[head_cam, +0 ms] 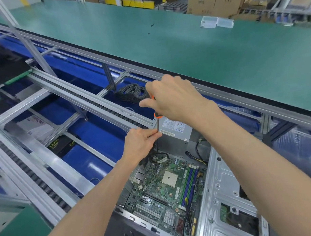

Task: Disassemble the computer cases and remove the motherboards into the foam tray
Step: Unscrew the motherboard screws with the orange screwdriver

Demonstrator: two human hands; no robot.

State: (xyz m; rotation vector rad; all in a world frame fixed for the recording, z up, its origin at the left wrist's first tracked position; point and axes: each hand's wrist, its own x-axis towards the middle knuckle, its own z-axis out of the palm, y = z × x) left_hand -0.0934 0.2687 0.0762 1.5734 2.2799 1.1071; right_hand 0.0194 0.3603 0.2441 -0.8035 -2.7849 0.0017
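An open computer case lies in front of me, its green motherboard still inside beside a grey power supply. My right hand grips the orange-and-black handle of a screwdriver held upright. My left hand pinches the thin shaft lower down. The tip reaches the board's far left corner, next to a black cable connector. No foam tray is in view.
A long green bench top runs behind the case, with two clear plastic boxes on it. An aluminium conveyor frame stretches left, with blue bins, boxed parts and a black cable coil below. Cardboard boxes stand at the back.
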